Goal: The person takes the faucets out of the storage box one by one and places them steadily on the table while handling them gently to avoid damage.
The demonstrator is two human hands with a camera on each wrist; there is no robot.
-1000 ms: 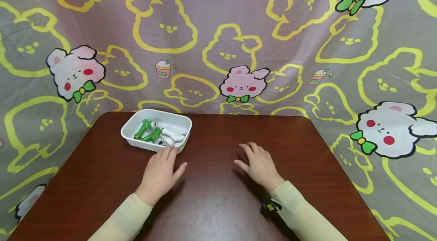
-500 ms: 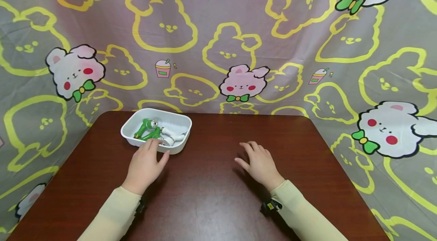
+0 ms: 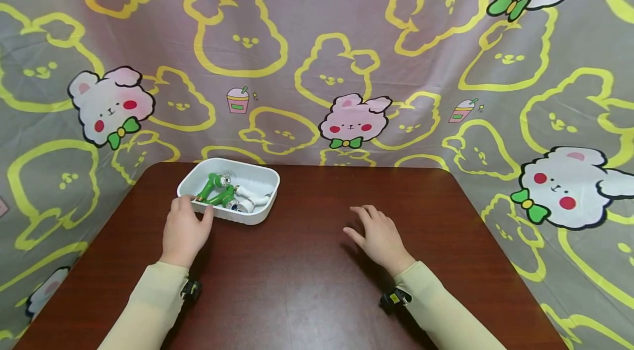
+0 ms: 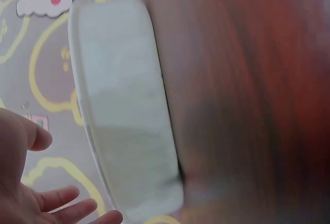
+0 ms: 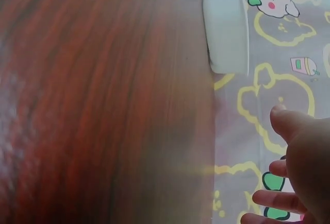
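Note:
A white plastic tray [image 3: 255,217] stands at the back left of the table. Inside lie two green pieces [image 3: 210,187] with shiny silvery ends, plus white pieces [image 3: 256,198] to their right; their exact kind is unclear. My left hand [image 3: 184,231] is at the tray's near left corner, holding nothing, its fingertips by the rim; I cannot tell whether they touch. In the left wrist view, thumb and fingers are spread beside the tray wall [image 4: 124,105]. Off to the right, my right hand [image 3: 380,241] hovers above the table with loosely bent fingers and nothing in them.
A dark brown wooden table [image 3: 307,284] spreads beneath both hands. Behind it and along the sides hangs a grey-pink cloth [image 3: 277,20] with cartoon prints. Each wrist carries a small black device [image 3: 191,290].
From the tray's near right corner, my left hand has moved left along its front to the near left corner. My right hand has stayed almost still. The tray and its contents look unmoved.

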